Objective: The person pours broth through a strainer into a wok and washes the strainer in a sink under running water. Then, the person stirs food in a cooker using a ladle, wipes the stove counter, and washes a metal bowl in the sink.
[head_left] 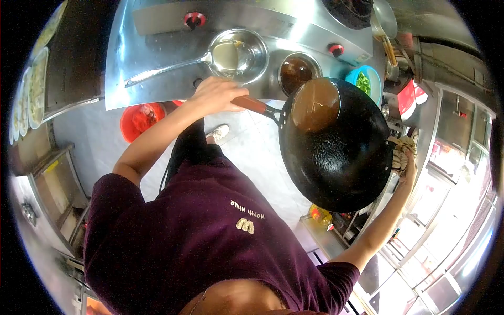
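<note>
Tilted wok point(341, 163) — left fingers point(237, 94) round wooden handle point(253, 105) — cloth point(402, 149) in right hand point(409, 166)

Red bucket point(126, 125) on pale floor point(252, 144)

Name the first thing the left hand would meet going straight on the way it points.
Sliding along the wooden handle it grips, the left hand would likely meet the metal neck first, then the black wok.

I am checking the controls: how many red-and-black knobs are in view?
2: one knob beyond the ladle, another knob near the blue bowl. The wok may hide others.
</note>
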`<state>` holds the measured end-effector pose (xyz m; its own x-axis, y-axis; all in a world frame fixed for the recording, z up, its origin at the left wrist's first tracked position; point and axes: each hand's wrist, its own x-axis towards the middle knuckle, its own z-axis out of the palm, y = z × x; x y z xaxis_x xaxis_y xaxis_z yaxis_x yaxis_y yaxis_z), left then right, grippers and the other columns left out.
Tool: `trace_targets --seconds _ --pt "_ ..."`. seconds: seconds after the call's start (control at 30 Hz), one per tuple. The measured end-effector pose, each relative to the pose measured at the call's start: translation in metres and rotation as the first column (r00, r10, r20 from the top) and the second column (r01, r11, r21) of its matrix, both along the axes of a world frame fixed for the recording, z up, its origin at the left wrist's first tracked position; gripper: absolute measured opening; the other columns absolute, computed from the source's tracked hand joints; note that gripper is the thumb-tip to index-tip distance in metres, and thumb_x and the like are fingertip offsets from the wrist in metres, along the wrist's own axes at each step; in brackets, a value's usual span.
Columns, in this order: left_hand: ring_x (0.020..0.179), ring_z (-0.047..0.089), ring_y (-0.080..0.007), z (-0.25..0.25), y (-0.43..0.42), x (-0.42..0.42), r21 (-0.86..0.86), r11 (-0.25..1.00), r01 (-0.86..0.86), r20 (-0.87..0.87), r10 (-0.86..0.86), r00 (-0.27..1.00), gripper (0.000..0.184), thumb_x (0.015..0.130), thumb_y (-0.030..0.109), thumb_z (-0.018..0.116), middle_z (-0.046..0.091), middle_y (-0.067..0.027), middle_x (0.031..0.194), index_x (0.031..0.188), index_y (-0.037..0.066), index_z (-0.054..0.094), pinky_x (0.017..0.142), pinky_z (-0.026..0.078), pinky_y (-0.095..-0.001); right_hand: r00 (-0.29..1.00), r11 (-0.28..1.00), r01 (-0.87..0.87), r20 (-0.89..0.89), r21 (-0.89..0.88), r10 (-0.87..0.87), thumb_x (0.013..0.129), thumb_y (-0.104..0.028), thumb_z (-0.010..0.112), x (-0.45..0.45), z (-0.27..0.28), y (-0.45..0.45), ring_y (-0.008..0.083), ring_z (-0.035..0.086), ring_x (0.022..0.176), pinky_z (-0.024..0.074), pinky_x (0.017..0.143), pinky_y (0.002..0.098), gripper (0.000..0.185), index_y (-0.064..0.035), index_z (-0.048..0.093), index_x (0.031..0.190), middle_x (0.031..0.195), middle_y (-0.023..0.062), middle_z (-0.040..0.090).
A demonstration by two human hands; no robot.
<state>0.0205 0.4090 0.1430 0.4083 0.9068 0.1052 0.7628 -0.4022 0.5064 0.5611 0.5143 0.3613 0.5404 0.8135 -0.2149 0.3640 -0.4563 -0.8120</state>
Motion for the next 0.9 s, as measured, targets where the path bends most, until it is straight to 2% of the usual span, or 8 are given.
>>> trace_targets --seconds 0.2,0.3,0.4,0.5,0.6,0.9 --pt "0.07 0.059 -0.0242 0.002 -0.002 0.003 0.004 1.0 -0.006 0.002 0.006 1.0 0.04 0.067 0.046 0.062 0.058 -0.005 0.074 0.095 0.017 0.06 0.061 0.047 -0.0342 1.0 0.998 -0.018 -0.026 -0.056 0.017 0.075 -0.025 0.063 0.005 0.001 -0.006 0.0208 0.059 0.078 0.0486 0.061 0.0292 0.05 0.0064 0.049 0.111 0.094 0.0126 0.058" --pt "0.075 0.059 -0.0216 0.007 -0.001 0.001 -0.05 0.999 0.006 -0.03 -0.008 1.0 0.04 0.068 0.043 0.061 0.058 -0.0047 0.078 0.097 0.016 0.058 0.062 0.047 -0.0342 1.0 0.994 -0.009 -0.017 -0.108 0.008 0.079 -0.029 0.06 0.025 -0.003 -0.001 0.0205 0.06 0.085 0.051 0.064 0.0286 0.044 0.0022 0.052 0.109 0.103 0.0116 0.057" --pt "0.077 0.058 -0.0205 0.006 -0.002 0.001 -0.07 0.997 0.015 -0.036 -0.018 0.999 0.04 0.068 0.042 0.061 0.058 -0.0046 0.08 0.099 0.016 0.056 0.062 0.046 -0.0344 0.999 0.996 0.002 0.037 -0.093 0.001 0.077 -0.028 0.062 -0.001 0.005 -0.005 0.0203 0.061 0.081 0.0505 0.061 0.0272 0.044 0.0023 0.053 0.108 0.099 0.012 0.059" --pt "0.073 0.059 -0.023 -0.001 -0.003 0.002 -0.05 0.999 0.001 -0.003 -0.001 1.0 0.04 0.067 0.044 0.063 0.058 -0.0048 0.076 0.097 0.017 0.059 0.063 0.047 -0.0345 0.997 0.998 0.009 0.075 -0.067 -0.004 0.072 -0.02 0.065 -0.014 0.01 -0.004 0.0214 0.059 0.077 0.0495 0.06 0.0303 0.046 0.0063 0.051 0.106 0.093 0.0132 0.058" --pt "0.072 0.059 -0.0243 -0.005 -0.004 0.002 -0.051 0.999 -0.012 0.015 0.013 1.0 0.041 0.066 0.045 0.063 0.057 -0.005 0.074 0.096 0.017 0.059 0.064 0.047 -0.0346 1.0 0.998 -0.027 0.002 -0.064 0.027 0.072 -0.017 0.065 -0.013 0.011 0.001 0.0219 0.06 0.077 0.0501 0.061 0.03 0.044 0.0072 0.051 0.106 0.093 0.0133 0.058" --pt "0.073 0.059 -0.0213 -0.009 -0.005 -0.001 -0.072 0.997 -0.02 0.005 0.02 1.0 0.039 0.067 0.043 0.062 0.058 -0.0044 0.076 0.096 0.017 0.057 0.061 0.046 -0.0351 0.996 0.994 -0.062 0.051 -0.095 0.067 0.073 -0.017 0.064 -0.024 0.016 0.014 0.0195 0.061 0.071 0.0504 0.058 0.0288 0.039 0.0067 0.053 0.103 0.087 0.0123 0.06"
